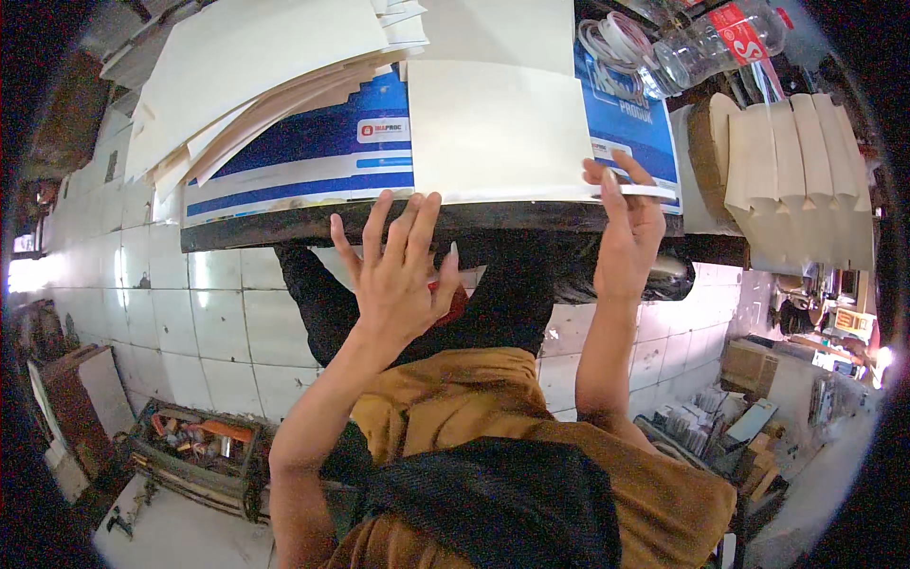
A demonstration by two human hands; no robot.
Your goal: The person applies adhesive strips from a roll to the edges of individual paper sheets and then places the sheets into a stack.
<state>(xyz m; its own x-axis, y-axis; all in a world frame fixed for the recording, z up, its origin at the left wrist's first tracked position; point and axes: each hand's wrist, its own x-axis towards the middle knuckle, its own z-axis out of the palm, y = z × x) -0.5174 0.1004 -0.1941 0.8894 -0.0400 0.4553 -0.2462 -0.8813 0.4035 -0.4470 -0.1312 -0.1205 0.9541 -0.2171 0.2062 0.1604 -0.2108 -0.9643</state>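
Note:
A cream paper sheet lies flat at the table's front edge, over a blue and white printed covering. My left hand is open, its fingers spread and their tips at the table's edge by the sheet's near left corner. Beyond the near right corner, my right hand grips a thin, flat white stick between thumb and fingers. The stick points sideways, one end close to the sheet. Farther back lies another cream sheet, meeting the first one's far edge.
A loose stack of cream sheets fills the table's left side. Back right are a coiled white strip and a clear plastic bottle with a red label. Folded cream paper bundles stand at right. A tool-filled box sits lower left.

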